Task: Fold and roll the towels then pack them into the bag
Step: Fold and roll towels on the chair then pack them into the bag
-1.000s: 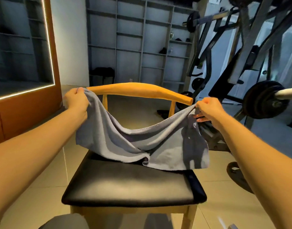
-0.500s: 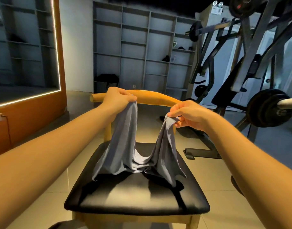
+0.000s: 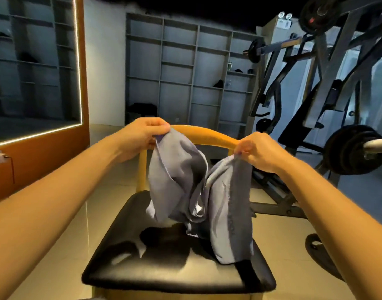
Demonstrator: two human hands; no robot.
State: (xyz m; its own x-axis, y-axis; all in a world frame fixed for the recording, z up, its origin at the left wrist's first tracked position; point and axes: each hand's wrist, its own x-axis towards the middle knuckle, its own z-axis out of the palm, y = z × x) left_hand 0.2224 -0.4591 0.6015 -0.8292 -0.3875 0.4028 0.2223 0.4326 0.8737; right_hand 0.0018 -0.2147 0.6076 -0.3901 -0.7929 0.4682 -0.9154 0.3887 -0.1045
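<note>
I held the soft grey cloth towel (image 3: pixel 198 204) up over the black padded chair seat (image 3: pixel 177 267). My left hand (image 3: pixel 142 137) and right hand (image 3: pixel 256 151) each pinched a top corner. It hung lengthwise downward in two drooping folds, lower right end touching the seat.

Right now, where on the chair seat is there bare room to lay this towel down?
Bare: front strip and left side of the seat, between its front edge and the hanging towel. Crowded: right rear, where the towel drapes.
</note>
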